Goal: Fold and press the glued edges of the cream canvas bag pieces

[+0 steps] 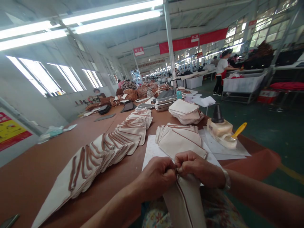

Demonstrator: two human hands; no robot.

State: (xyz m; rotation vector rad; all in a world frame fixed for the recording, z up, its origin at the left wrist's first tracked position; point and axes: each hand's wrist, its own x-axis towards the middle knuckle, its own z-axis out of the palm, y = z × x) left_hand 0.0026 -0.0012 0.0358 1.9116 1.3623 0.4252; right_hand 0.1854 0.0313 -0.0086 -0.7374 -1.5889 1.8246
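Observation:
My left hand and my right hand meet close to me at the table's near edge. Both pinch the top corner of a cream fabric piece with a brown trim strip that hangs down toward my lap. Just beyond my hands lies a fanned stack of the same cream pieces on white paper. A long overlapping row of trimmed cream pieces runs along the brown table to my left.
A glue pot with a black cone top and a yellow-handled brush stands at the right edge. Another cream stack, grey trays and leather goods lie farther back. A person in white stands at a cart far right.

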